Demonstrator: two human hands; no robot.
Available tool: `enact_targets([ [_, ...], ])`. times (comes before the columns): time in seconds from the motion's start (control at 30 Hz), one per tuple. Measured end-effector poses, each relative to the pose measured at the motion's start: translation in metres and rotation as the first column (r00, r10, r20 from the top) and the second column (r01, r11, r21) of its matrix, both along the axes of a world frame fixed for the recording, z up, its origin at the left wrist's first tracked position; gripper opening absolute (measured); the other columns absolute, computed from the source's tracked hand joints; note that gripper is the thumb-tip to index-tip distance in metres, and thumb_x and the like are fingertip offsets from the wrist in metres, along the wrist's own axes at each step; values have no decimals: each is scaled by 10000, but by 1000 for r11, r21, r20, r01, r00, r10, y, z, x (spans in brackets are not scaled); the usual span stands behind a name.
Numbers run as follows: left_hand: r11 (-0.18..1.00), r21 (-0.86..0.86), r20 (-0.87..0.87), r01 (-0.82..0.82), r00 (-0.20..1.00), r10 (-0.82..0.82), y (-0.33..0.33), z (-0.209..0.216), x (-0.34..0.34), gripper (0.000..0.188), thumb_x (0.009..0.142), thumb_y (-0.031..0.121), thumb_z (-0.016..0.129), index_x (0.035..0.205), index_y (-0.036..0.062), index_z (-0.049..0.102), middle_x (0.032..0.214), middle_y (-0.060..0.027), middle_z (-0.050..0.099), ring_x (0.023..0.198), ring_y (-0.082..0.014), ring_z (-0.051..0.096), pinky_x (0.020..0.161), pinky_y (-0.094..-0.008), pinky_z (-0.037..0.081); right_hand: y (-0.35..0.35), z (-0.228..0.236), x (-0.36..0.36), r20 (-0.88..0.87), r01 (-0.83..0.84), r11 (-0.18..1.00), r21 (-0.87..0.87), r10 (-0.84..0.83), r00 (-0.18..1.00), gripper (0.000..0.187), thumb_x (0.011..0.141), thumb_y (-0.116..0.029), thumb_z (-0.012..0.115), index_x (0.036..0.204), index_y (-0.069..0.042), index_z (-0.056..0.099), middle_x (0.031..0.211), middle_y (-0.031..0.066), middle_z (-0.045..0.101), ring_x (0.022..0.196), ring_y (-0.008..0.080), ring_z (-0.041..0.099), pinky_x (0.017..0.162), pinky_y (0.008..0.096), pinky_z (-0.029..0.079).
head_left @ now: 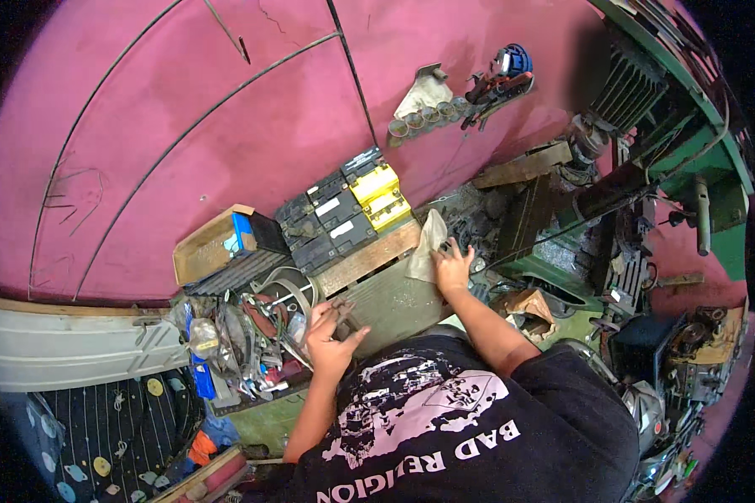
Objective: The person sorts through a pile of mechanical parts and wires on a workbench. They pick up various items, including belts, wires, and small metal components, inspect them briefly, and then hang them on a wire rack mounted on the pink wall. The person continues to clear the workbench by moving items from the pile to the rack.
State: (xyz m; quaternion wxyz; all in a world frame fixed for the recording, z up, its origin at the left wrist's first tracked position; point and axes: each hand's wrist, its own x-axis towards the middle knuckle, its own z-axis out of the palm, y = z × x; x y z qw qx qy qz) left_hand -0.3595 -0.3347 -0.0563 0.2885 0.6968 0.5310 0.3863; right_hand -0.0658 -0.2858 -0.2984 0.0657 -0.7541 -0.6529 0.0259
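Note:
Over the left end of a grey-green work surface [386, 306] is my left hand [329, 335], its thumb stretched away from the bent fingers. A small dark object [346, 323] shows by its fingertips; its kind is unclear, and I see no firm grip on it. At the far right of the same surface, my right hand [453, 267] has its thumb and fingers against a pale, crumpled cloth [426, 247]. The cloth stands partly upright beside the fingers, which hide its right edge.
Black and yellow batteries [382, 197] sit behind a wooden plank [369, 258]. An open cardboard box [201, 251] stands back left, above a heap of cables and small parts [256, 344]. A green machine [713, 159] overhangs the right side. A brown paper bag [528, 314] lies near my right forearm.

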Motion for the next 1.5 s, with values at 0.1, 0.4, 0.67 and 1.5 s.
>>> enact_targets([
  [0.1, 999, -5, 10, 38, 999, -38, -1, 6, 3, 406, 631, 104, 898, 1001, 25, 750, 1059, -105, 747, 1080, -299, 608, 1001, -429, 462, 0, 1, 4, 7, -12, 999, 49, 11, 1000, 273, 928, -218, 569, 1116, -278, 758, 1109, -34, 743, 1377, 239, 488, 1104, 696, 208],
  [0.4, 998, -64, 206, -25, 978, 38, 2, 27, 20, 410, 638, 118, 904, 999, 19, 739, 973, -92, 739, 1036, -283, 626, 920, -400, 510, -20, 20, -88, -115, -450, 857, 249, 488, 865, 221, 874, -240, 603, 1011, -236, 777, 990, -47, 751, 1205, 209, 561, 1054, 670, 321],
  [0.67, 993, 115, 37, -39, 999, 35, 1, 23, 3, 422, 612, 164, 927, 977, 25, 769, 968, -105, 744, 1022, -296, 624, 902, -415, 505, -4, 25, -157, -181, -811, 551, -194, 793, 582, 434, 966, -310, 552, 1389, -226, 597, 1463, -12, 549, 1457, 275, 351, 1150, 683, 234],
  [1.5, 777, 620, 48, 107, 984, -173, 161, 116, 149, 464, 598, 293, 920, 969, 65, 761, 821, -37, 704, 842, -232, 635, 774, -391, 474, 73, 334, 27, -88, -251, 560, 790, 508, 857, 403, 665, -195, 812, 1060, -153, 746, 864, 50, 670, 899, 245, 627, 856, 430, 429],
])
